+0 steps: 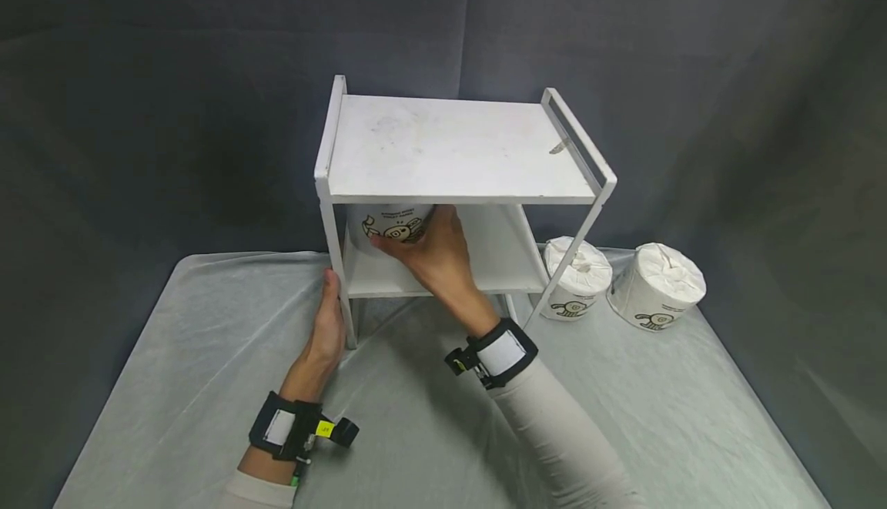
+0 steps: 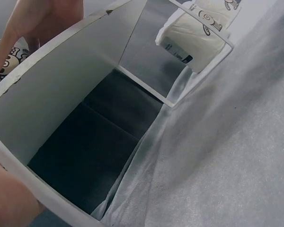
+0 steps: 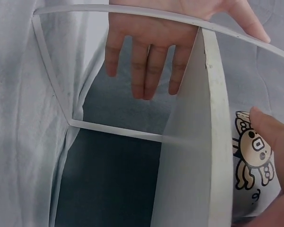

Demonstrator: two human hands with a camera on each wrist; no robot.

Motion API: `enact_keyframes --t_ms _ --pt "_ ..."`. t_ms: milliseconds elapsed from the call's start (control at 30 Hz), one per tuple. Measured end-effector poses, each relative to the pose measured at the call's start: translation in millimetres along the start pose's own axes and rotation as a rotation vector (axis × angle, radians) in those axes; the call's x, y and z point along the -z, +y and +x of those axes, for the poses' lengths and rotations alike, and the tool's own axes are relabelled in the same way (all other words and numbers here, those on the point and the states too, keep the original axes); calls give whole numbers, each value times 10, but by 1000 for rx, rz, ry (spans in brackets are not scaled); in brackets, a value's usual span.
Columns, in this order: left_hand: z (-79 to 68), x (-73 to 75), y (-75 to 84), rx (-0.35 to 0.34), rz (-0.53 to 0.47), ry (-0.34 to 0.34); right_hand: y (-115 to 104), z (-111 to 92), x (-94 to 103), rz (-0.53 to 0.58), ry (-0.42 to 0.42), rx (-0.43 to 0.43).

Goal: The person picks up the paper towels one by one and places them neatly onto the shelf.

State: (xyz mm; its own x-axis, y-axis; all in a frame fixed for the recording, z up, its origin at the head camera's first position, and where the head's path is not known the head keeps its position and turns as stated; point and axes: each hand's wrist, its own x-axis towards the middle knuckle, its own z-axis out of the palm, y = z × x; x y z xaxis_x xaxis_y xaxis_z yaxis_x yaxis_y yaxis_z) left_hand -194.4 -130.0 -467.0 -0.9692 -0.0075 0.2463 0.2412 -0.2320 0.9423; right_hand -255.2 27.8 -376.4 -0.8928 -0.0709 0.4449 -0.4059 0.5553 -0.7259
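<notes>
Dark cloth (image 1: 229,108) hangs behind a white shelf (image 1: 443,147). The right hand (image 1: 443,251), the nearer one, grips an upright paper roll (image 1: 388,220) at the lower board's (image 1: 495,255) left end. Left hand (image 1: 329,324), fingers straight (image 3: 138,71), touches the left leg (image 1: 333,239).

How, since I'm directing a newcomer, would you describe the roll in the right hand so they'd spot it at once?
Find the white shelf unit in the middle. Inside it, at the left end, the right hand grips a white cartoon-printed roll. Two similar rolls sit outside, to the right; only this one is inside.
</notes>
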Motion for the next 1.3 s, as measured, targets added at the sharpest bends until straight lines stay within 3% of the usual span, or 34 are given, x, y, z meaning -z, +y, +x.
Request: enact_keyframes --t_ms 333,567,1300 --pt "-2 10 -5 29 5 3 -4 -66 124 15 -15 17" --pt "-7 6 -11 19 16 -1 -12 -191 256 -47 -38 -15" --pt "-2 -8 -1 -23 11 3 -35 -585 560 -87 -97 53"
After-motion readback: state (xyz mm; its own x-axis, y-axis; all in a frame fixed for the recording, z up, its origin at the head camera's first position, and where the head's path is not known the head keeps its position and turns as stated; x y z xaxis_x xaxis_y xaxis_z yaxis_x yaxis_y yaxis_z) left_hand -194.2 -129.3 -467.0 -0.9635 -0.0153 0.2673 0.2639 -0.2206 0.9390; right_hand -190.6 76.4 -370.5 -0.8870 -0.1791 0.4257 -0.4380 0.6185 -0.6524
